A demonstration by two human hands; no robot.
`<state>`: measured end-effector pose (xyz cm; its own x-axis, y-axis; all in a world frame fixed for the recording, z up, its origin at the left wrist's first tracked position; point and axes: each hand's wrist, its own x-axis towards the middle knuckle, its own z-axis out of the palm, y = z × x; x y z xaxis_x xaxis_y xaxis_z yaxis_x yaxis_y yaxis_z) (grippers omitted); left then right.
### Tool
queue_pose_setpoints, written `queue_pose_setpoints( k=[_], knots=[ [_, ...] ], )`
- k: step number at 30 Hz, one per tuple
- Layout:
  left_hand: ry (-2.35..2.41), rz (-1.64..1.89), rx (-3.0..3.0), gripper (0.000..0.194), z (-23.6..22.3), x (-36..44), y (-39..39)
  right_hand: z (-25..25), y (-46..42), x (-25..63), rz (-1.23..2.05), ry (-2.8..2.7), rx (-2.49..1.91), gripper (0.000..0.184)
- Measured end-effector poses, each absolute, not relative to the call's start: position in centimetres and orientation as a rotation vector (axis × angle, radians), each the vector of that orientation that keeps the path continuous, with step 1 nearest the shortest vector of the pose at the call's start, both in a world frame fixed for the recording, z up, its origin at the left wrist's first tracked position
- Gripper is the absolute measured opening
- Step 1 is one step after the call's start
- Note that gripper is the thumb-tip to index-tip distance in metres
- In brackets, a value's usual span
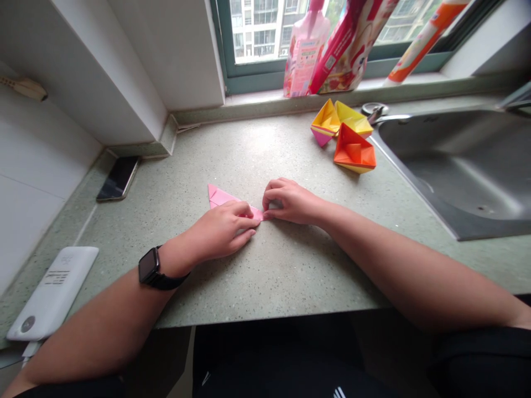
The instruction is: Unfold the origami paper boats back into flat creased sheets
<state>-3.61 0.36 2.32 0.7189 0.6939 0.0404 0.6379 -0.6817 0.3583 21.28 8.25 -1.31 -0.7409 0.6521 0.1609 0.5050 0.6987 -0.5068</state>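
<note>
One pink paper (pixel 222 197), half hidden under left hand (pixel 228 229)

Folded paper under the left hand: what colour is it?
The folded paper is pink, clearest in the head view.

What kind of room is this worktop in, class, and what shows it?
Probably a kitchen: a stainless steel sink is set into the speckled countertop, with a pink pump bottle on the windowsill.

head-worn view — facing forward and down, hands centred, countertop close below
</note>
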Motion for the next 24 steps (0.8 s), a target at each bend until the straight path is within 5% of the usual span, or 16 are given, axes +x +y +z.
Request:
queue_pose_setpoints(
  k=[17, 24],
  knots=[
    [1.001, 0.216, 2.475, 0.034, 3.5, -4.6, 0.6, -1.1, 8.1, 21.2, 0.646, -2.591, -0.942, 0.008],
    [0.994, 0.22, 2.491, 0.031, 3.5, -4.6, 0.6, -1.2, 7.1, 20.1, 0.482, -2.607, -1.047, 0.03]
  ],
)
